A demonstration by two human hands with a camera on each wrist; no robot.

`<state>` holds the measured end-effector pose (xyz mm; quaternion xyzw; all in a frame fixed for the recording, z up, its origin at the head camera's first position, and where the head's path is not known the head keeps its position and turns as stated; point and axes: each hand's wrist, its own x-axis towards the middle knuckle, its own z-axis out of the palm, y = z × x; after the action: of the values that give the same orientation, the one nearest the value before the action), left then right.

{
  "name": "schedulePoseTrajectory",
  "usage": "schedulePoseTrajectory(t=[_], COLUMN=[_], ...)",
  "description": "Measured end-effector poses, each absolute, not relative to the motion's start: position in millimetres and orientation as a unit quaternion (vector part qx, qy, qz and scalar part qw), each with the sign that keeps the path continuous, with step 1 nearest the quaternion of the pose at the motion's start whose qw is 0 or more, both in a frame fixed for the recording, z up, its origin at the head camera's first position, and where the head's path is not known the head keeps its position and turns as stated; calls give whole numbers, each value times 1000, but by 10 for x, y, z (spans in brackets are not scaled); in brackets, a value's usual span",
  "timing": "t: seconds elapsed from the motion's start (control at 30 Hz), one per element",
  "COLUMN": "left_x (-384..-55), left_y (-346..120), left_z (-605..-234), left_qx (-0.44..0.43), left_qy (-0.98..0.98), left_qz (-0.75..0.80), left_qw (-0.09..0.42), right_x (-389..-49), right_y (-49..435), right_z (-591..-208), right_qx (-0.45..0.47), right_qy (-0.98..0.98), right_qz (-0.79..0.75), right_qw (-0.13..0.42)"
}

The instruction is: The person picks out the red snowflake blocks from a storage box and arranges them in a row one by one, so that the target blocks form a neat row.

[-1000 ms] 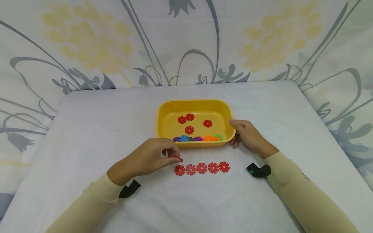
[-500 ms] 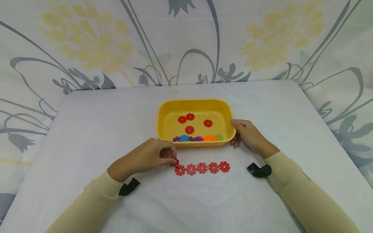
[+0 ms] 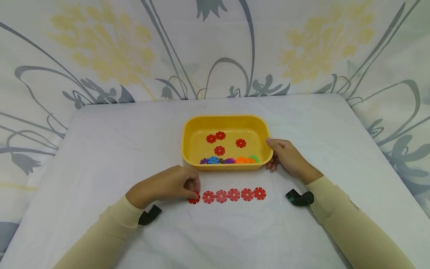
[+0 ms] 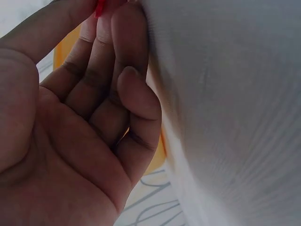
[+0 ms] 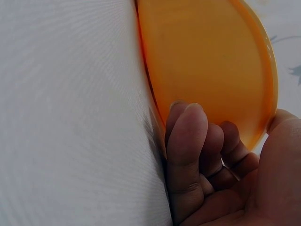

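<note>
In the head view my left hand (image 3: 173, 185) pinches a red notched plastic disc (image 3: 194, 200) between thumb and fingers, low at the left end of a row of several red discs (image 3: 221, 196). Only a sliver of the pinched disc (image 4: 99, 8) shows in the left wrist view; the fingers hide the rest. My right hand (image 3: 285, 155) holds the right end of a yellow tray (image 3: 225, 167), thumb on the rim and the other fingers against the outer wall. Inside the tray lie loose red discs (image 3: 220, 150) and, along its near side, blue, purple, orange and green ones.
The tray stands just beyond the row on a white-covered table (image 3: 134, 142). Flower-patterned cloth (image 3: 215, 48) rises behind the table and at both sides. A black wrist device (image 3: 299, 197) sits by the right cuff, with another (image 3: 149, 215) by the left.
My left hand has moved left and nearer the body, carrying the red disc from above the row's left end down beside it. My right hand and the tray stay in place.
</note>
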<state>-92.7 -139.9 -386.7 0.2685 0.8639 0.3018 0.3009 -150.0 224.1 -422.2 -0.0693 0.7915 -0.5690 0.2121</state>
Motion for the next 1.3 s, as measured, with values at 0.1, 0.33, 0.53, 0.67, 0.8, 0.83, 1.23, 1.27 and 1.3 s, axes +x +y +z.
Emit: schedulePoseTrajectory(t=[0.1,0.33,0.53,0.67,0.8,0.83,1.23,1.27,1.3], left_x=[-936,-919,-914,-919,-913,-910,-950,-989,-1037], left_y=[-1394,-1361,-1356,-1359,-1362,-1363,-1317,-1301,-1284], left_z=[-3875,-3897,-3898,-3905,-3912,-3908,-3424,-3383,-3354], left_qx=[266,265,273,273,276,276,296,297,296], left_qy=[872,873,877,879,877,878,859,864,870], left_qz=[290,291,279,276,277,275,333,336,337], left_qw=[291,287,281,277,280,280,252,231,206], right_x=[-1499,-1499,-1507,-1510,-1498,-1497,-1502,-1504,-1508], right_y=[2230,2231,2227,2219,2215,2214,2234,2232,2225], right_z=[-4198,-4219,-4220,-4221,-4226,-4226,-4219,-4226,-4236], right_qx=[-75,-67,-69,-67,-65,-65,-66,-66,-67], right_qy=[789,791,790,791,791,790,794,793,792], right_qz=[-574,-569,-571,-570,-568,-568,-563,-564,-565], right_qw=[208,214,211,211,219,219,219,220,221])
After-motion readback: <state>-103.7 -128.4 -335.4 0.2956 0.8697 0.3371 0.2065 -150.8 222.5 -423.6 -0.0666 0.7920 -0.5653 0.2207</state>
